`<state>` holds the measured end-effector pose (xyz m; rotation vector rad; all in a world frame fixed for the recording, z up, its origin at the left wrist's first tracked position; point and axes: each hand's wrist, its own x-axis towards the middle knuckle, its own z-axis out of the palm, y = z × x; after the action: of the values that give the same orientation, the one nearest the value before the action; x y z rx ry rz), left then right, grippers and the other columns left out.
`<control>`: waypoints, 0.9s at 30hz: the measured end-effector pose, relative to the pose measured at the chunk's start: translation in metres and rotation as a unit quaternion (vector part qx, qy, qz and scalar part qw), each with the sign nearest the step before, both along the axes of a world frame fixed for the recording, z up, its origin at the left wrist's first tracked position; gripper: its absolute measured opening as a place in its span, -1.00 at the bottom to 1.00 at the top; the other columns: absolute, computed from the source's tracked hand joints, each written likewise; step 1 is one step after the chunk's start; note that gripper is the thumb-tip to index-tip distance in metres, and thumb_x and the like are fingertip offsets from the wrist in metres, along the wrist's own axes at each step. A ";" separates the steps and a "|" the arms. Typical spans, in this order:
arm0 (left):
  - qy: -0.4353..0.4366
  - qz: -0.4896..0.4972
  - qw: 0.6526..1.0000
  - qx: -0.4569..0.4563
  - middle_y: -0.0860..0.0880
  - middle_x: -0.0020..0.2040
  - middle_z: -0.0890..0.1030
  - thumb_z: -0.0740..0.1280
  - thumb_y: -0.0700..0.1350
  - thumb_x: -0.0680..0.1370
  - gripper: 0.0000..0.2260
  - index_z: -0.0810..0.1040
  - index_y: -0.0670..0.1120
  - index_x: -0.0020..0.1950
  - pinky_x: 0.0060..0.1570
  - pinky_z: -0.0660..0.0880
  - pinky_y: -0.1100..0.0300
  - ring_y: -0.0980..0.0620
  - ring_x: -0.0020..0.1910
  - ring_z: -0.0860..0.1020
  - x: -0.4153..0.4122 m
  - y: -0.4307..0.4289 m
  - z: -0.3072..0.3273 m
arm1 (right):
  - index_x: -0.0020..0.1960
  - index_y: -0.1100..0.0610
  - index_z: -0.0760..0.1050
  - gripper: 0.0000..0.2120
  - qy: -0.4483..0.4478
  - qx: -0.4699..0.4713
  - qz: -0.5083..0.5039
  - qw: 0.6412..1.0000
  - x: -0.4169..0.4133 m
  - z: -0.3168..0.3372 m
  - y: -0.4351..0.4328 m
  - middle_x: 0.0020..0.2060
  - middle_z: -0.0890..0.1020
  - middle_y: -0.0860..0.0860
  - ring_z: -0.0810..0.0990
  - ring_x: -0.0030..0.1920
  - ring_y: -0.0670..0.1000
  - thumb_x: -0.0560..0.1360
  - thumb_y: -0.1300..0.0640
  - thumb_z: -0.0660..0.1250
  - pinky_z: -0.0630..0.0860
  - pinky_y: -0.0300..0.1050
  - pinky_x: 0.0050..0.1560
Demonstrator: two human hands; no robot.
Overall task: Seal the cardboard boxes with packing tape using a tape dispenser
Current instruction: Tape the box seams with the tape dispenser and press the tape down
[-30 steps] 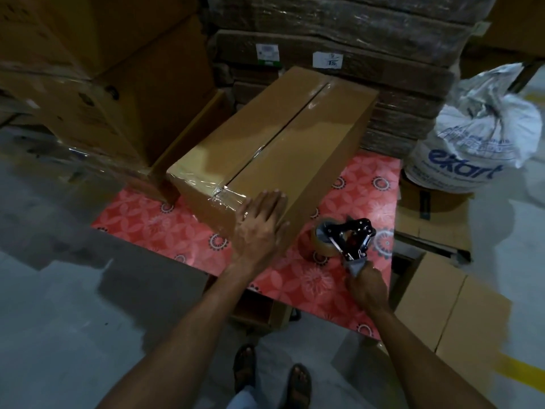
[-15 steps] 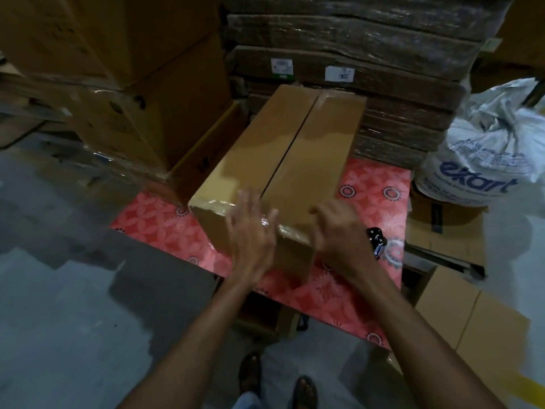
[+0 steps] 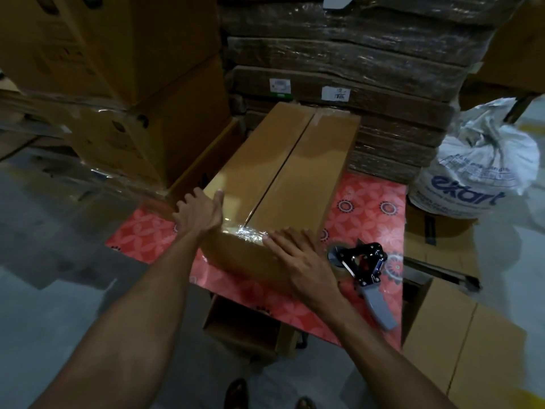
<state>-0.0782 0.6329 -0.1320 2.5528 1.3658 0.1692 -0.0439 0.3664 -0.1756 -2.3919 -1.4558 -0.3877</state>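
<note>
Our left hand shifts to the box corner, right hand on its near face, fingers straight, pressing. Crinkled tape could lift if we smooth unevenly.

Left hand: is resting with its fingers fairly straight, pointing toward 11 o'clock, thumb sticking out toward 12 o'clock.
Right hand: is lying palm down, fingers spread flat toward 10 o'clock.
Left forearm: is reaching in from 7 o'clock toward 1 o'clock.
Right forearm: is reaching in from 5 o'clock toward 11 o'clock.
</note>
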 end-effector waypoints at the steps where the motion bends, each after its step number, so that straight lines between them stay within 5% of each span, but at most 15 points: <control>1: -0.006 -0.008 1.000 -0.004 -0.31 0.36 0.44 -0.07 0.34 0.62 -0.31 0.35 -0.21 0.40 0.26 0.36 -0.24 -0.34 0.31 0.42 -0.001 0.008 -0.001 | 0.52 -0.13 0.32 -0.57 0.017 0.021 -0.016 1.000 -0.003 0.000 -0.001 0.46 0.44 -0.15 0.34 0.49 0.04 0.66 0.05 0.18 0.05 0.07 0.52; 5: -0.068 -0.028 0.996 -0.047 -0.35 0.21 0.55 0.00 0.31 0.64 -0.35 0.49 -0.25 0.24 0.16 0.43 -0.11 -0.36 0.19 0.52 -0.006 0.031 -0.002 | 0.36 -0.13 0.51 -0.66 0.172 0.156 -0.119 0.965 -0.013 0.001 0.013 0.39 0.51 -0.17 0.23 0.50 -0.12 0.68 -0.09 0.08 0.04 0.05 0.53; 9: -0.147 -0.080 0.972 -0.168 -0.29 0.20 0.58 0.14 0.24 0.64 -0.51 0.53 -0.17 0.19 0.09 0.38 0.00 -0.29 0.19 0.53 -0.009 0.046 -0.005 | 0.47 0.05 0.44 -0.62 0.304 0.305 -0.243 0.869 -0.023 -0.005 0.036 0.52 0.30 -0.16 0.04 0.60 -0.13 0.68 0.04 0.16 0.13 -0.02 0.56; 13: -0.176 -0.207 0.937 -0.220 -0.14 0.36 0.55 0.19 0.19 0.65 -0.55 0.45 -0.02 0.46 0.23 0.40 0.02 -0.21 0.33 0.50 -0.019 0.063 -0.018 | 0.54 0.11 0.31 -0.56 0.330 0.392 -0.352 0.783 -0.032 0.008 0.057 0.51 0.36 -0.02 0.32 0.50 0.00 0.68 0.14 0.18 0.29 -0.05 0.46; 15: -0.197 -0.223 0.914 -0.276 -0.02 0.37 0.56 0.26 0.33 0.55 -0.41 0.43 0.05 0.49 0.33 0.43 -0.01 -0.09 0.34 0.51 -0.027 0.068 -0.021 | 0.51 0.10 0.32 -0.59 0.337 0.395 -0.398 0.756 -0.038 0.017 0.063 0.27 0.51 -0.02 0.48 0.28 0.03 0.68 0.09 0.18 0.35 -0.15 0.17; 17: -0.238 -0.204 0.891 -0.329 0.05 0.34 0.59 0.36 0.40 0.44 -0.32 0.46 0.08 0.46 0.34 0.46 -0.03 0.02 0.32 0.54 -0.031 0.073 -0.026 | 0.46 0.10 0.38 -0.63 0.345 0.379 -0.436 0.740 -0.042 0.022 0.067 0.10 0.57 0.02 0.55 0.15 0.10 0.68 0.05 0.18 0.30 -0.14 0.00; 22: -0.254 -0.211 0.888 -0.319 0.09 0.13 0.69 0.36 0.23 0.52 -0.56 0.58 0.09 0.34 0.12 0.54 0.07 0.02 0.13 0.62 -0.039 0.072 -0.023 | 0.47 0.08 0.39 -0.57 0.357 0.380 -0.458 0.720 -0.058 0.021 0.070 0.29 0.57 0.10 0.52 0.27 0.12 0.62 0.09 0.28 0.31 -0.13 0.08; 27: -0.259 -0.198 0.906 -0.271 -0.18 -0.03 0.66 0.15 0.07 0.67 -0.67 0.63 -0.06 0.20 -0.09 0.37 0.08 -0.25 0.06 0.57 -0.041 0.069 -0.018 | 0.57 0.14 0.23 -0.46 0.332 0.360 -0.449 0.747 -0.072 0.017 0.069 0.49 0.39 0.16 0.37 0.46 0.18 0.66 -0.05 0.21 0.30 -0.05 0.30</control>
<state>-0.1193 0.7023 -0.1503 2.0416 0.5745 0.3124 -0.1155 0.4351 -0.1589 -2.0127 0.2296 -0.1850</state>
